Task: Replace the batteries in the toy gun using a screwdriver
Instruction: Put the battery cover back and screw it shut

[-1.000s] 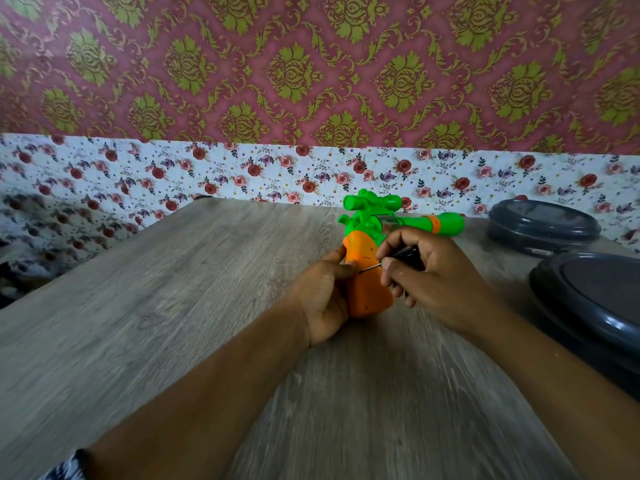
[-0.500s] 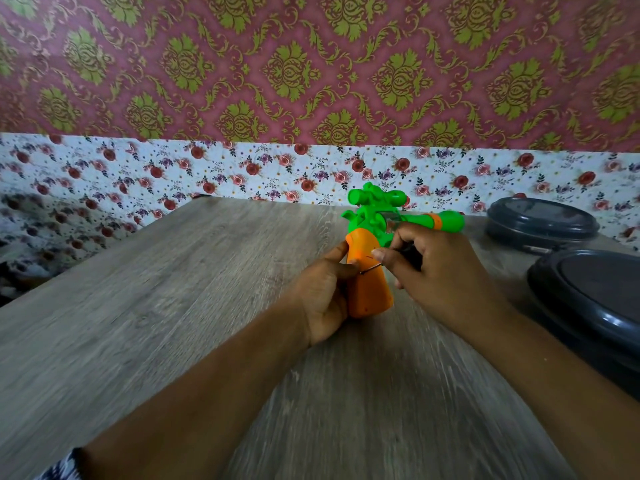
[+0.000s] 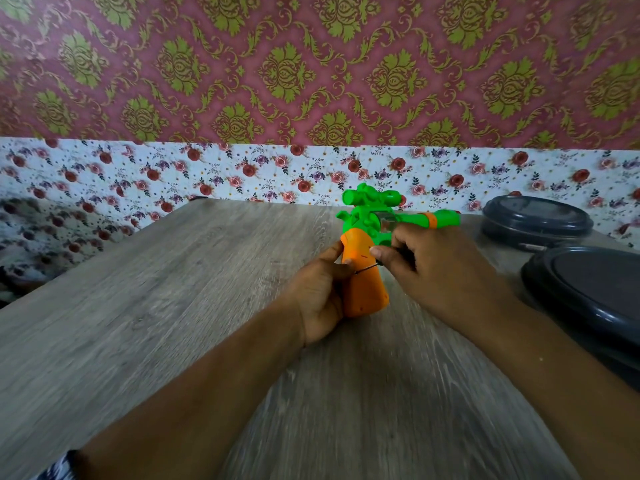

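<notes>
Left hand (image 3: 320, 296) grips toy gun (image 3: 363, 289); right hand (image 3: 440, 268) pinches screwdriver (image 3: 367, 269), handle mostly hidden behind its fingers.

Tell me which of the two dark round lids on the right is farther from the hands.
The smaller dark lid by the floral wall, beyond the gun's barrel; the larger dark lid sits nearer, beside the right hand.

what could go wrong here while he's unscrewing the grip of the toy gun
1. The thin screwdriver meets the orange grip at a slant; it might slip and jab the left hand holding the toy gun.
2. The right hand hides the handle, so the hold can't be judged.
3. A freed screw could roll off the table.
</notes>
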`<state>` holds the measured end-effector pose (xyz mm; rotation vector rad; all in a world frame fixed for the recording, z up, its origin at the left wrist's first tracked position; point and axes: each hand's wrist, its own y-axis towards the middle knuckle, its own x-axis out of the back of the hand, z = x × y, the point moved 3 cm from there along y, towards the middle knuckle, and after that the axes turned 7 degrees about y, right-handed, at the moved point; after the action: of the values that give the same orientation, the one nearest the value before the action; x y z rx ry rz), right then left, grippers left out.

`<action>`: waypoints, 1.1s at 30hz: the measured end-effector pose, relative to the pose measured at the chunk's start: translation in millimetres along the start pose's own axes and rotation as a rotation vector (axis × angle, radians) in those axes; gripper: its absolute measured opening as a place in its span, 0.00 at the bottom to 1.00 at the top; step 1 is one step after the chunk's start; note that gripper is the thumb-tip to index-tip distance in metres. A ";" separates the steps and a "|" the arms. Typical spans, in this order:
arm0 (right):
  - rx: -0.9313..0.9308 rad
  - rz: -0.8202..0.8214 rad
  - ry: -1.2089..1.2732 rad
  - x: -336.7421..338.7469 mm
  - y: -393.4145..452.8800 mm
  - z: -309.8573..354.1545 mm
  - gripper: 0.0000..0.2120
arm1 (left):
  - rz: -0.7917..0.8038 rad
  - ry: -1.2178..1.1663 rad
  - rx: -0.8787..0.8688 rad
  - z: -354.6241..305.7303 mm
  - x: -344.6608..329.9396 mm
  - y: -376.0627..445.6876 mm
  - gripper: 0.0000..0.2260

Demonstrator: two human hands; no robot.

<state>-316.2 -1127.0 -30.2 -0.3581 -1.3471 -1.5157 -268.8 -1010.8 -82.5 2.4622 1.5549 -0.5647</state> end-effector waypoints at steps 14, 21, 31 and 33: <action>0.007 0.068 -0.063 2.6 -0.4 11.6 0.11 | 0.010 0.024 0.002 -0.1 -0.2 -1.8 0.23; -0.023 0.130 -0.151 -0.1 -5.1 17.8 0.12 | 0.042 0.064 -0.006 0.3 0.1 -0.2 0.22; -0.049 0.020 -0.096 6.9 -1.0 9.1 0.16 | 0.008 0.023 0.004 1.5 1.4 0.7 0.24; -0.044 -0.019 -0.199 5.7 -2.9 11.9 0.19 | -0.005 0.044 0.000 1.7 1.4 0.8 0.23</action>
<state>-325.6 -1120.0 -23.5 -0.5362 -1.4767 -1.5594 -268.0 -1010.5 -84.6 2.4876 1.5772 -0.5154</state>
